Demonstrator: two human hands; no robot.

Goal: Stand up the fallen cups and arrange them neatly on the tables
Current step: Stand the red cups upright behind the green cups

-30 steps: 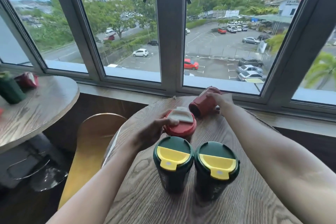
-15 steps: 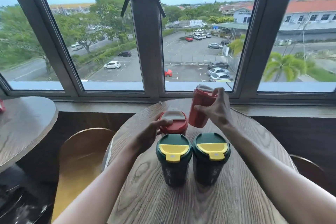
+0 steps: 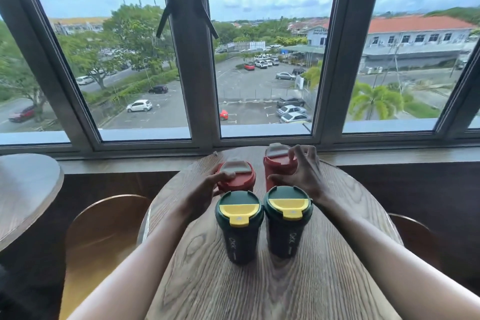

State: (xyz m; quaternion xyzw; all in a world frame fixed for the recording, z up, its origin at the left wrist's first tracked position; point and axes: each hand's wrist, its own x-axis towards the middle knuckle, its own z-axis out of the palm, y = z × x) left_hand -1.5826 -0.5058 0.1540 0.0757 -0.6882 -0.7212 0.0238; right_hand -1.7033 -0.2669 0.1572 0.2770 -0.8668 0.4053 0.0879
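Observation:
Four lidded cups stand upright in two rows on the round wooden table [image 3: 259, 293]. In front are two dark green cups with yellow lids, the left green cup [image 3: 237, 231] touching the right green cup [image 3: 287, 226]. Behind them stand the left red cup [image 3: 239, 171] and the right red cup [image 3: 276, 163], both with grey lid flaps. My left hand [image 3: 202, 195] wraps the left red cup, thumb on its lid rim. My right hand [image 3: 304, 176] curls around the right red cup from the right side, thumb low and fingers at the lid.
A second round wooden table [image 3: 23, 189] shows at the left edge. A curved wooden chair back [image 3: 104, 228] sits between the tables, and another chair [image 3: 413, 231] at the right. The window sill [image 3: 130, 163] and large windows run just behind the table.
My right hand lifted the tipped red cup upright and set it beside the other red cup. The camera tilted up and swung right. My left hand stayed on the left red cup.

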